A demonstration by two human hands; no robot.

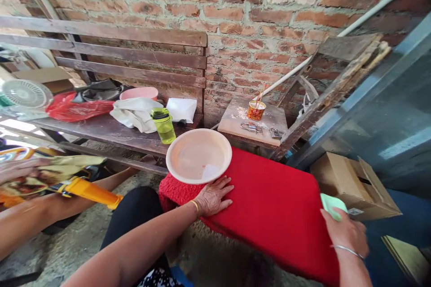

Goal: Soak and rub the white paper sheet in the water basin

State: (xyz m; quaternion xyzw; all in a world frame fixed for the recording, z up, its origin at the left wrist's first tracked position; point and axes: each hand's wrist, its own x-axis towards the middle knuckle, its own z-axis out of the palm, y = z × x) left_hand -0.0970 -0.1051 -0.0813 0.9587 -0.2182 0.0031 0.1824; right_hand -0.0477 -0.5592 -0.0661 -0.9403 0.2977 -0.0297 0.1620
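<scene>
My left hand (214, 197) lies flat on a red cloth (272, 202) spread over a long low surface, its fingers stretched out. Just beyond them stands a pale pink basin (199, 132), near the cloth's left end. A whitish patch shows in the basin; whether it is an object or a reflection I cannot tell. At the cloth's right edge, my right hand (348, 233) is closed around a light green plastic piece (332, 205). Its underside and my gripping fingers are partly hidden.
A wooden bench (101, 131) holds a green bottle (164, 126), white cloth (136, 113), red bag (79, 108) and fan (27, 94). Padlocks and a patterned cup (256, 112) sit on a small table (232, 121). A cardboard box (346, 179) stands right; another person's legs (30, 215) are left.
</scene>
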